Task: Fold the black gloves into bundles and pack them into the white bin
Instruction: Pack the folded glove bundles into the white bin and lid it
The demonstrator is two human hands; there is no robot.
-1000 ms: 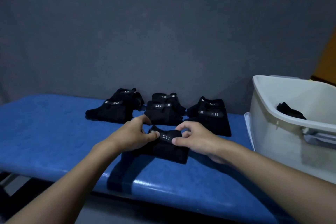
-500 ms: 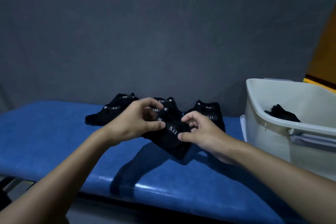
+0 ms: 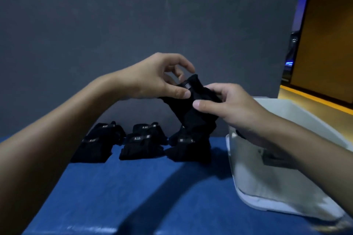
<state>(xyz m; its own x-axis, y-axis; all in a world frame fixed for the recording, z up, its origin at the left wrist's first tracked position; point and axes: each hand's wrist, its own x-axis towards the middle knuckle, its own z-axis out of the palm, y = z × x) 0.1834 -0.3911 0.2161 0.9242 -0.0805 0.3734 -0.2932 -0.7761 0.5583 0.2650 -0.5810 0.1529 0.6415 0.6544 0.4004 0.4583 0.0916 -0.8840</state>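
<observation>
**Desk:** The black glove bundle [image 3: 193, 114], held above the table [image 3: 133, 187]. What's the finish?
**Photographer:** Soft matt cloth, with a small pale label [image 3: 188, 86] that looks woven at the top. The black gloves [image 3: 141, 147] piled behind are the same dull fabric.
**Desk:** And the table?
**Photographer:** It has a blue, smooth, leather-like cover with a faint sheen at the near edge. The white bin [image 3: 267, 177] is smooth plastic, slightly glossy. The wall [image 3: 114, 25] is grey, matt and finely textured.
</observation>
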